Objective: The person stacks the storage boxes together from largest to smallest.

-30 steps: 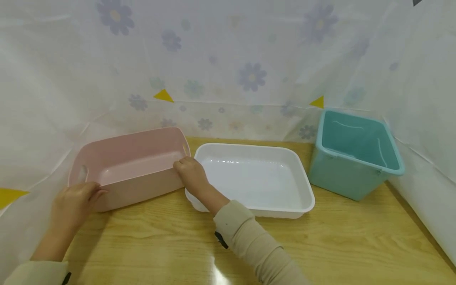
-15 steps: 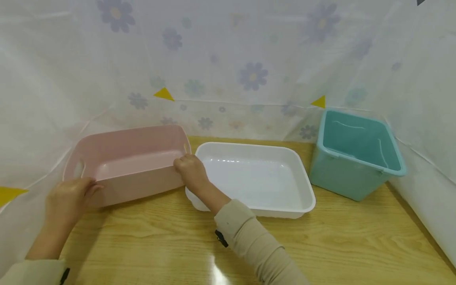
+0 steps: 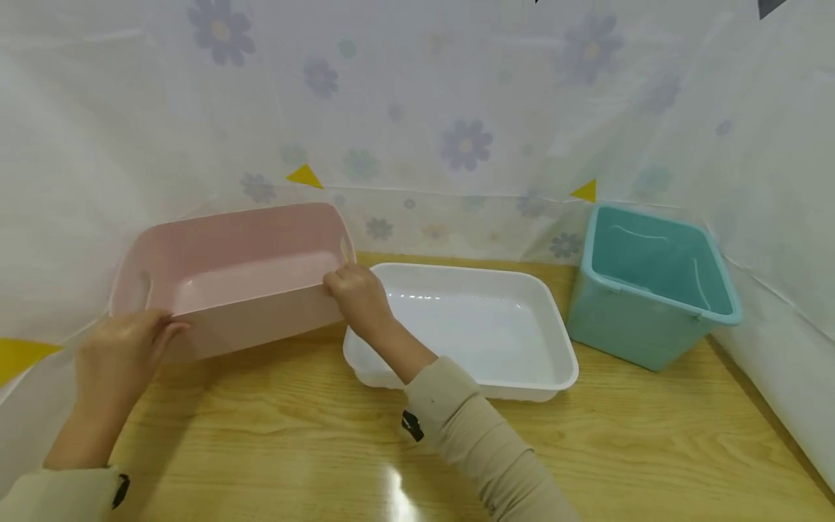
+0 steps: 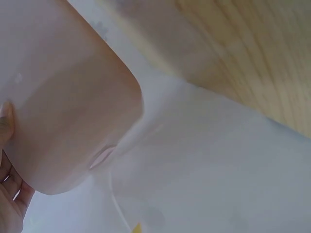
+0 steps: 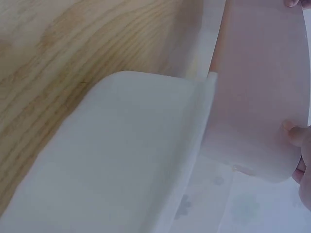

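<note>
Both hands hold a pink plastic storage bin (image 3: 254, 322) at the left of the head view. My left hand (image 3: 120, 355) grips the near rim by its left corner. At the right end of that same rim, my right hand (image 3: 359, 297) pinches the edge, thumb on the outer wall in the right wrist view. The bin has a handle slot at each short end, and its visible inside holds nothing. Its far side sits high against the back sheet. A shallow white tray (image 3: 457, 330) lies beside it, partly behind my right forearm.
A teal bin (image 3: 626, 319) stands at the right, angled toward the corner. The wood-grain table (image 3: 293, 435) stretches in front. White sheeting with flower prints (image 3: 466, 145) encloses the back and sides, with yellow triangles (image 3: 305, 176) along the fold.
The pink bin has moved up and back, slightly leftward at its left end, with both hands keeping their grip on the rim. White tray and teal bin stay put.
</note>
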The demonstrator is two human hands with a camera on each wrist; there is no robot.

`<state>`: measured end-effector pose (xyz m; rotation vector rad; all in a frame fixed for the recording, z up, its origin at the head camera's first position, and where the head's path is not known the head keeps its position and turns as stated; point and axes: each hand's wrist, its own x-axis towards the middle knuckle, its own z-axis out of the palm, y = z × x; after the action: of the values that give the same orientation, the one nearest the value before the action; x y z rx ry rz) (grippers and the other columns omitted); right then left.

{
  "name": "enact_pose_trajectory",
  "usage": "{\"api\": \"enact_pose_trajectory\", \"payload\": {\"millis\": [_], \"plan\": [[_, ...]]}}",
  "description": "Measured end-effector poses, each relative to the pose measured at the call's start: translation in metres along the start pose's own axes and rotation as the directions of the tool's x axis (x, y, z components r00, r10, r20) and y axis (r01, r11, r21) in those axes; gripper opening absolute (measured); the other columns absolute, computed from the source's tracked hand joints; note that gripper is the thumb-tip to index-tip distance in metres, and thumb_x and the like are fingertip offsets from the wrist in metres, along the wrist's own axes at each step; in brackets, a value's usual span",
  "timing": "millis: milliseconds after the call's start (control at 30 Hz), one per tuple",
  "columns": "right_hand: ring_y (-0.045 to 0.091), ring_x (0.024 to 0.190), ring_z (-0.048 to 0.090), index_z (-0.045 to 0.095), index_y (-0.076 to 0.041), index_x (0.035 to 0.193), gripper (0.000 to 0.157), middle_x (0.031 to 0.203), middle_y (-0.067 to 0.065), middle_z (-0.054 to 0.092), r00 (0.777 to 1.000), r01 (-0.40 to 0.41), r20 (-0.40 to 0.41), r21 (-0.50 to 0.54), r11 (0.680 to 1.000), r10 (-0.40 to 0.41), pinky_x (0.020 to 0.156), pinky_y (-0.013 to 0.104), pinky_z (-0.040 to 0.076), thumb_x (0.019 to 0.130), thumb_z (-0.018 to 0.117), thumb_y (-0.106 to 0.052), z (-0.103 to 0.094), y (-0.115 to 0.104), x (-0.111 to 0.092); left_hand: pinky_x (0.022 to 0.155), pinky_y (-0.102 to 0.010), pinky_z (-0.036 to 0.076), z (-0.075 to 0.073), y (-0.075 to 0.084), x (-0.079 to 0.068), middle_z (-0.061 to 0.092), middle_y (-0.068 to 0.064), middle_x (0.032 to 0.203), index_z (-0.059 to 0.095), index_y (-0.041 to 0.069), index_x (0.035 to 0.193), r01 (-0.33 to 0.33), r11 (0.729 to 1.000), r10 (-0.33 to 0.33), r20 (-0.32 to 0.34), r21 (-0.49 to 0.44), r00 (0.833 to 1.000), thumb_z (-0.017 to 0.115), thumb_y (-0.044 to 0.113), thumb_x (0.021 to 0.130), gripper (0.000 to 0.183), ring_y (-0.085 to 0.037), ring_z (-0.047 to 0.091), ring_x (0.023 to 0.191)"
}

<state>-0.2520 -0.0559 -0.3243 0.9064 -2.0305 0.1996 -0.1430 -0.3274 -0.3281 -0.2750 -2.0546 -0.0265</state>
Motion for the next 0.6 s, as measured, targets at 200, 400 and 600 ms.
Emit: {"api": "enact_pose_trajectory", "payload": {"millis": [200,400,600], "plan": [[0.012,0.065,0.057,0.061,-0.013,0.066,0.015,0.065,-0.003,0.063,0.999,0.01,-0.049,0.019,1.0,-0.009,0.061,0.021,0.048,0.076,0.07,-0.019,-0.01,0.006,0.008,0.035,-0.041,0.026,-0.004,0.003,0.011,0.055,-0.019,0.053,0.061,-0.001,0.076,0.011,1.0,-0.011,-0.01,-0.007,1.0,0.03,0.059,0.088,0.069,-0.035,0.037,0.038],[0.012,0.066,0.058,0.06,-0.012,0.066,0.014,0.065,-0.002,0.063,0.999,0.004,-0.037,0.041,0.999,-0.002,0.062,0.022,0.048,0.077,0.069,-0.016,-0.019,0.013,0.008,0.037,-0.041,0.03,-0.005,0.004,0.017,0.059,-0.019,0.057,0.061,-0.001,0.076,-0.013,1.0,0.013,-0.003,-0.016,1.0,0.032,0.058,0.09,0.067,-0.035,0.043,0.04],[0.013,0.066,0.058,0.061,-0.012,0.066,0.014,0.064,-0.003,0.064,0.999,-0.019,-0.025,0.055,0.998,0.02,0.062,0.022,0.048,0.077,0.07,-0.015,-0.028,0.021,0.007,0.04,-0.046,0.032,0.001,0.009,0.024,0.06,-0.019,0.059,0.061,0.001,0.076,-0.004,0.998,0.002,-0.033,-0.056,0.999,0.033,0.058,0.089,0.065,-0.037,0.044,0.043]]}}
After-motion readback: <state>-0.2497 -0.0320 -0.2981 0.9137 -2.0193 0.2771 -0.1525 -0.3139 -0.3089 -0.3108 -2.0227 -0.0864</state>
